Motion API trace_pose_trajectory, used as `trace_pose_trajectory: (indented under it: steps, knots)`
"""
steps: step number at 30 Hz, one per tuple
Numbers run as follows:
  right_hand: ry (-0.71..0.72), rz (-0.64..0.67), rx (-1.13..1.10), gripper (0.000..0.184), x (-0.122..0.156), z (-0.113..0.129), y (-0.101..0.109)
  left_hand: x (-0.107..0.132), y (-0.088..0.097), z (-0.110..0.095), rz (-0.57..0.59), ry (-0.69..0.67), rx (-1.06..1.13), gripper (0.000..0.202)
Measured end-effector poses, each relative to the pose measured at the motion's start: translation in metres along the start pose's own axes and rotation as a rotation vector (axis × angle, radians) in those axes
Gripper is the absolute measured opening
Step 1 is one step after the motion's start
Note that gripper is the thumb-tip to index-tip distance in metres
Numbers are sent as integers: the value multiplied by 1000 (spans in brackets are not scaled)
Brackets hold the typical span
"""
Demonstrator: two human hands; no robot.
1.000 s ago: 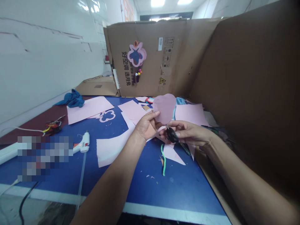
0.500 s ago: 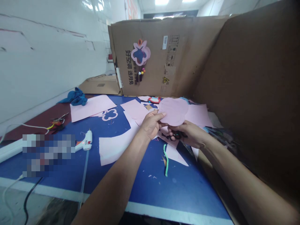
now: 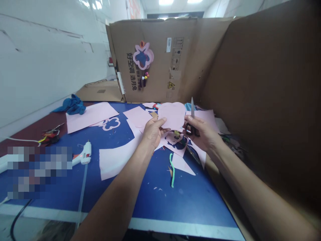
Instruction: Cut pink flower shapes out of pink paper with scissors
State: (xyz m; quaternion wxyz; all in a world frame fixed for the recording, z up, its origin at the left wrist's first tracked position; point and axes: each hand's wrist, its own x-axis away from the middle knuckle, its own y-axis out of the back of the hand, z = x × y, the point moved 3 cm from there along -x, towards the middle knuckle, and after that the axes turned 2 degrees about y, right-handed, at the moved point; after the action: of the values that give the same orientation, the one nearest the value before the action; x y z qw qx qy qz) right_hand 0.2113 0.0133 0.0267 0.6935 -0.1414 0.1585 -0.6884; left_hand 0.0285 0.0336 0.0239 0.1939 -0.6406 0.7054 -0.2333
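Between thumb and fingers, my left hand (image 3: 153,132) pinches a pink, scallop-edged paper cutout (image 3: 172,115) and holds it above the table. Beside its right edge, my right hand (image 3: 203,129) is closed on a pair of black-handled scissors (image 3: 192,112), blades pointing upward and apart from the paper. Below the hands lie pink paper scraps, among them a trimmed piece (image 3: 183,163). A green pipe cleaner (image 3: 172,170) rests nearer to me on the blue table (image 3: 150,204).
A white glue gun (image 3: 84,154) lies at left, near pliers-like tools (image 3: 51,134). Pink sheets (image 3: 91,115), a flower-shaped outline (image 3: 111,124) and a blue cloth (image 3: 72,105) are further back. Cardboard walls (image 3: 160,67) stand behind and at right, with a flower ornament (image 3: 142,57) hanging there.
My right hand has moved away from the cutout's lower edge to its right side, and the scissors now point up. The view has shifted slightly right.
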Motion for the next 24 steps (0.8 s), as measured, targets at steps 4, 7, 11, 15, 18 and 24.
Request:
trace_pose_trajectory:
  steps: [4, 7, 11, 15, 18, 24]
  knots:
    - [23, -5, 28, 39, 2, 1, -3, 1, -2, 1, 10, -11, -16, 18]
    - [37, -39, 39, 42, 3, 1, -5, 2, -4, 3, 20, -4, -16, 20]
    - [37, -59, 44, 42, 2, 1, -4, 1, -3, 3, 29, 4, -5, 20]
    - [32, -65, 25, 42, 1, -1, -1, -1, -2, 3, 43, 3, 2, 22]
    - [31, -63, 15, 42, 0, -2, 0, -1, -1, 2, 39, -4, 5, 22]
    - [28, -52, 28, 42, -1, -2, 1, 2, -2, 0, 30, -12, -24, 19]
